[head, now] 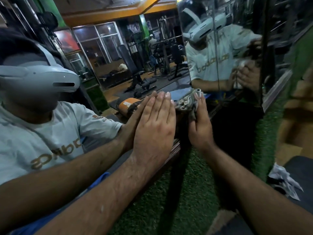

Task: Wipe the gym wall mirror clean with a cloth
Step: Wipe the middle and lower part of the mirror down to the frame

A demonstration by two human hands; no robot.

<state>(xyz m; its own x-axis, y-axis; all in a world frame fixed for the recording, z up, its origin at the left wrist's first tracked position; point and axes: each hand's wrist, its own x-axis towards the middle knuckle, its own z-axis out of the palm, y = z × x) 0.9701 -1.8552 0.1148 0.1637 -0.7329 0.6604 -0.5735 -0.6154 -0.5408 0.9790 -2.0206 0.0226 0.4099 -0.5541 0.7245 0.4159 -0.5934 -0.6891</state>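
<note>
bracing against the mirror (118, 65) near its right edge, the left hand (155, 122) is being laid flat, fingers straight, while the cloth (187, 102) is being pressed to the corner glass by the right hand (200, 122), flat-fingered.

Forward reach is blocked by the mirror (118, 65), against which the left hand (155, 122) is laid flat, and by a second glass panel (220, 48) meeting it at a corner on the right. That corner is filled by the right hand (200, 121) and the cloth (187, 102). Open room is left below over the green turf (186, 192) and lower right, where crumpled paper (284, 180) lies.
</note>
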